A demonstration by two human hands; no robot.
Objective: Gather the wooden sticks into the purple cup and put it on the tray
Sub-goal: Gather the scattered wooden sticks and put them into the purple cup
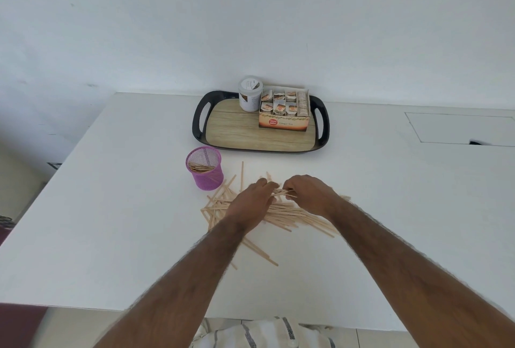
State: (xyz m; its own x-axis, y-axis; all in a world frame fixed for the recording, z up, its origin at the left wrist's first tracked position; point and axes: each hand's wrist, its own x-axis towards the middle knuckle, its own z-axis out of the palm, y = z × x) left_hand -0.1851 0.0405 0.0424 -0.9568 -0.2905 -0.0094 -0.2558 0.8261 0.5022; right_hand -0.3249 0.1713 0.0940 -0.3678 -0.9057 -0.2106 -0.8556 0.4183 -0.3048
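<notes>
A heap of thin wooden sticks (289,215) lies scattered on the white table in front of me. My left hand (252,202) and my right hand (308,193) meet over the heap and together pinch a small bundle of sticks (281,192) between their fingertips. The purple mesh cup (205,168) stands upright to the left of the heap, with several sticks inside it. Behind it sits the black tray (200,113) with a wood-pattern floor.
On the tray's back right stand a white jar (250,94) and an open box of tea bags (284,110). The tray's front and left floor is bare. A flush panel (459,127) is set in the table at far right. The table's left edge runs diagonally.
</notes>
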